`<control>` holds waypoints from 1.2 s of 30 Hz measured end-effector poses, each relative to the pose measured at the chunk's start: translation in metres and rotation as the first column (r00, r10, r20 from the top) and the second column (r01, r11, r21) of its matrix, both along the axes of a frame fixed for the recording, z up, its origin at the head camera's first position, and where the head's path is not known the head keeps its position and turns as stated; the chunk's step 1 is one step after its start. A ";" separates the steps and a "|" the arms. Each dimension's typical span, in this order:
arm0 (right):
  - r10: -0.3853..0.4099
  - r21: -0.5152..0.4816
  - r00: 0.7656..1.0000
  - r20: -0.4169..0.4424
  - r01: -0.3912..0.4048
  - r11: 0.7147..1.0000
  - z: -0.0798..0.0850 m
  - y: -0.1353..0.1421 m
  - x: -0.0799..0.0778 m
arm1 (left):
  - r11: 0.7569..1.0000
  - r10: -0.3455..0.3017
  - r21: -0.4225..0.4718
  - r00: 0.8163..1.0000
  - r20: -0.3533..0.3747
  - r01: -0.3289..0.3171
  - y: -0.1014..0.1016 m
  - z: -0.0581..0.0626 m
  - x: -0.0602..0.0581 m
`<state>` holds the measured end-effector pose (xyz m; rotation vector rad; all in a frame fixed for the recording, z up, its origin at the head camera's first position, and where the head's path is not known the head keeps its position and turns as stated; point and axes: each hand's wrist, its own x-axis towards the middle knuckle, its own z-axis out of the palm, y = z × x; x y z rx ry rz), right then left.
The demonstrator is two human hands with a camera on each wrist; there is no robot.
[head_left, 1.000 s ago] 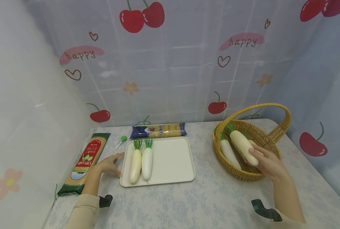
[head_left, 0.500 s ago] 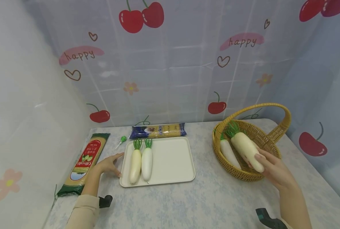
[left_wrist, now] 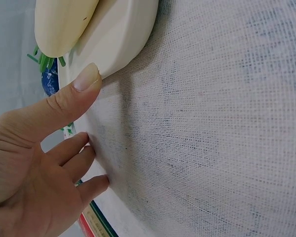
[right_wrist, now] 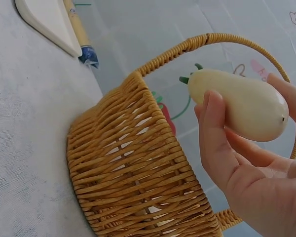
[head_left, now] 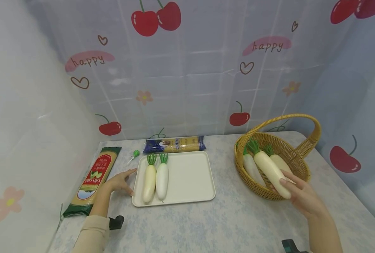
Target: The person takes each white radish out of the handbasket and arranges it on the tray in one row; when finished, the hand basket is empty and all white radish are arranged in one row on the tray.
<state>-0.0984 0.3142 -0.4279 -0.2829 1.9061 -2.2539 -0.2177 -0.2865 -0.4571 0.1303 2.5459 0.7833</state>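
My right hand grips the lower end of a white radish with green leaf stubs, between thumb and fingers. It slants over the front right of a wicker basket. In the right wrist view the held radish is seen end-on above the basket rim. Another white radish and a cream radish lie inside the basket. My left hand is spread at the left side of a cream tray; in the left wrist view its thumb touches the tray's edge.
A yellowish radish and a white radish lie side by side on the tray's left. A red-labelled pasta packet lies far left. A blue-and-gold pasta packet lies behind the tray, near a green lollipop.
The right hand has moved right and toward the person with the held radish, uncovering more of the cream radish in the basket. The left hand and tray have not moved.
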 end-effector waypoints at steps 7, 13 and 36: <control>0.027 -0.024 0.999 -0.020 -0.028 0.999 -0.001 0.002 0.006 | 1.000 -0.003 0.001 1.000 -0.002 0.003 0.000 -0.001 0.000; 0.066 -0.031 0.997 -0.032 -0.067 0.997 -0.002 0.004 0.014 | 1.000 0.004 -0.004 1.000 0.003 -0.004 0.000 0.000 0.000; 0.398 -0.169 0.893 -0.211 -0.434 0.885 -0.012 -0.007 0.025 | 1.000 -0.001 0.019 1.000 -0.006 0.001 -0.001 -0.002 0.000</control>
